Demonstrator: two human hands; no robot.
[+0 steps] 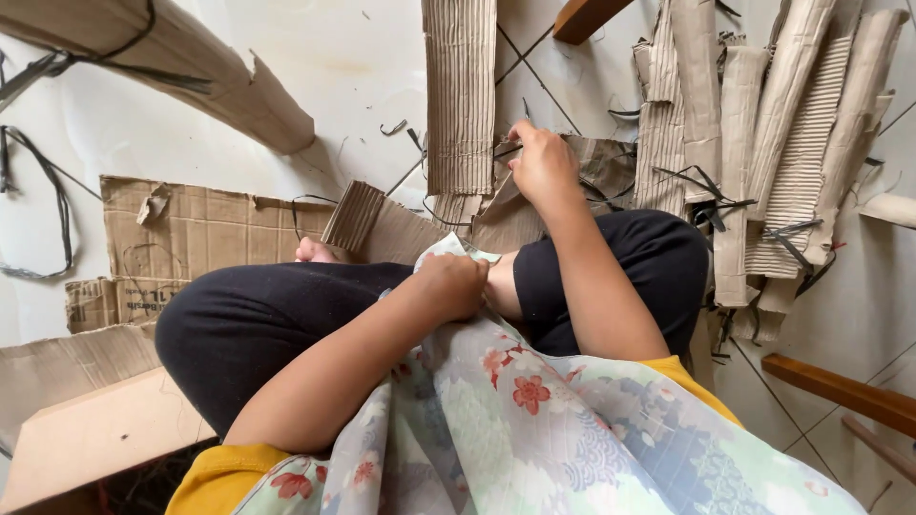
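**Hands among torn cardboard on a tiled floor**

The right hand [542, 164] is reaching forward past the knee, its fingers curled down onto a crumpled brown cardboard piece [534, 215] lying on the floor; a thin dark strip [508, 150] is showing beside its knuckles, but I cannot tell whether the fingers are pinching it. The left hand [455, 283] is clenching the edge of a floral cloth [534, 420] draped over the lap. A corrugated strip [460, 95] is lying just beyond the right hand. Rolled corrugated pieces [763, 143] are lying in a pile to the right, flat cardboard sheets [191, 234] to the left, all on white tiles [353, 67].
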